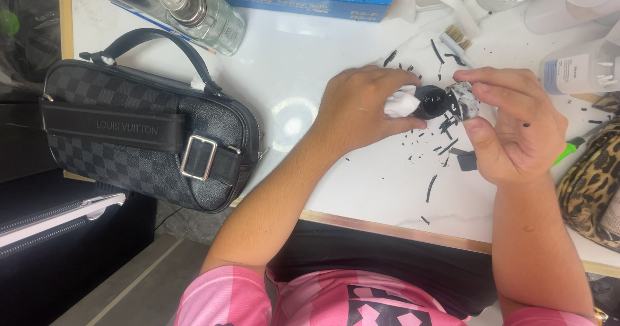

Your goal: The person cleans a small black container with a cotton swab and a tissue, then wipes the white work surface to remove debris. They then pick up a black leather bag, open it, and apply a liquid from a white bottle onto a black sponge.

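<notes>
Both hands are meeting over the white table [361, 190], and the small black piece [431, 102] is lying between them, its long axis running roughly left to right across the view, from one set of fingertips to the other. The left hand [365, 109] is curling in from the left, its fingers closing narrowly on the piece's left end along with a wad of white cloth [400, 103]. The right hand [516, 122] is coming in from the other side, thumb and forefinger pinching a patterned grey strip [464, 100] against the piece's right end (how far it wraps I cannot tell). Black shavings [445, 132] are lying scattered just beneath, and a checkered black bag [135, 138] is sitting well apart to the left.
</notes>
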